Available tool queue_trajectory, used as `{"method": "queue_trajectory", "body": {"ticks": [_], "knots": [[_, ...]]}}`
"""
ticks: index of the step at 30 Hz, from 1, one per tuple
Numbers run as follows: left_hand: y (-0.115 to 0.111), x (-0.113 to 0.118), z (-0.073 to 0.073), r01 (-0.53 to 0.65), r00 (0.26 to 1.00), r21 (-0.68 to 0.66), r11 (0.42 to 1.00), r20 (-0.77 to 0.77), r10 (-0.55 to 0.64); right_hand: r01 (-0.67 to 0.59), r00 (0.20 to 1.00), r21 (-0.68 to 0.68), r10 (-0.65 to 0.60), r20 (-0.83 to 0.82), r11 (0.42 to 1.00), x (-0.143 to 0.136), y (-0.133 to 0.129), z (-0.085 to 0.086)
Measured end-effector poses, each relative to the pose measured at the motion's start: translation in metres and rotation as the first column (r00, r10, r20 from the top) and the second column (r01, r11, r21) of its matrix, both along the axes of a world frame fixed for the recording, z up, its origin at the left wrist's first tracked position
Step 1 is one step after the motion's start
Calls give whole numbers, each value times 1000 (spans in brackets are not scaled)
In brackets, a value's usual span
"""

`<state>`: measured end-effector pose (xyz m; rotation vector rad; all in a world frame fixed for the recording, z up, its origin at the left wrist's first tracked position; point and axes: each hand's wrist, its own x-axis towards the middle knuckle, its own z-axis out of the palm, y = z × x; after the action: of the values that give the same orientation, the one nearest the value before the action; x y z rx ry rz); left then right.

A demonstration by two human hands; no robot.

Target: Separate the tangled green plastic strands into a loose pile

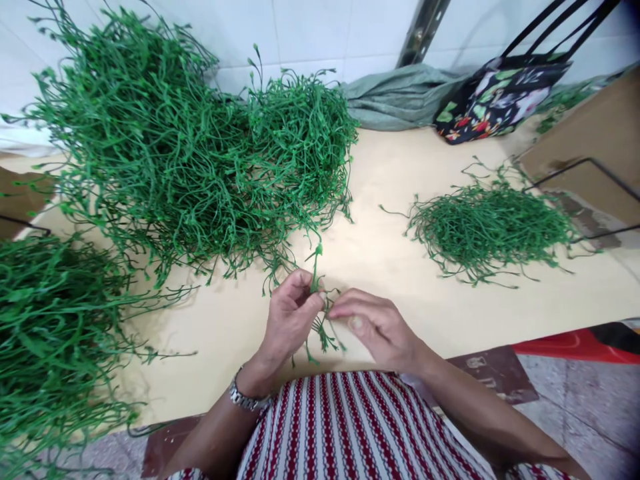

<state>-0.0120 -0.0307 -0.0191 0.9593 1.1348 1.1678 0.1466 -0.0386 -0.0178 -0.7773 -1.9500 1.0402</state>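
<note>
My left hand (295, 313), a metal watch on its wrist, is closed around a green artificial plant stem (317, 263). The stem's top stands above the fingers, and thin branching tips (325, 333) hang below them. Close beside it on the right is my right hand (377, 323), its thumb and fingers brought together at the sprig's thin strands. Whether a strand is pinched between those fingertips is too small to make out. Just beyond the hands lies a large heap of similar green stems (190, 153).
Another pile of green stems (45, 333) hangs over the table's front left edge. A smaller pile (493, 223) lies at right, near a cardboard box (590, 147) and black wire frame. Behind are a floral bag (500, 100) and grey-green cloth (400, 97) on the pale table (370, 247).
</note>
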Motion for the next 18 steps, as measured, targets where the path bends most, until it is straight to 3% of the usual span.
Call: {"method": "queue_trajectory", "body": {"ticks": [2, 4, 8, 13, 18], "knots": [[-1, -1, -4, -14, 998, 15, 1000, 60, 13, 20, 997, -195, -34, -71, 981, -1, 0, -5], [-1, -1, -7, -21, 995, 38, 999, 99, 18, 90, 994, -251, -101, -30, 964, -4, 0, -9], [-1, 1, -6, -4, 995, 55, 998, 97, -1, 218, 975, -180, -207, 77, 959, -13, -1, -13], [-2, 3, -1, 53, 997, 53, 997, 52, -56, 316, 949, -109, -312, 49, 942, -20, -2, -15], [-1, -4, 2, 110, 989, 91, 990, -114, -99, 224, 948, 69, -234, 216, 972, -10, 2, -7]]}}
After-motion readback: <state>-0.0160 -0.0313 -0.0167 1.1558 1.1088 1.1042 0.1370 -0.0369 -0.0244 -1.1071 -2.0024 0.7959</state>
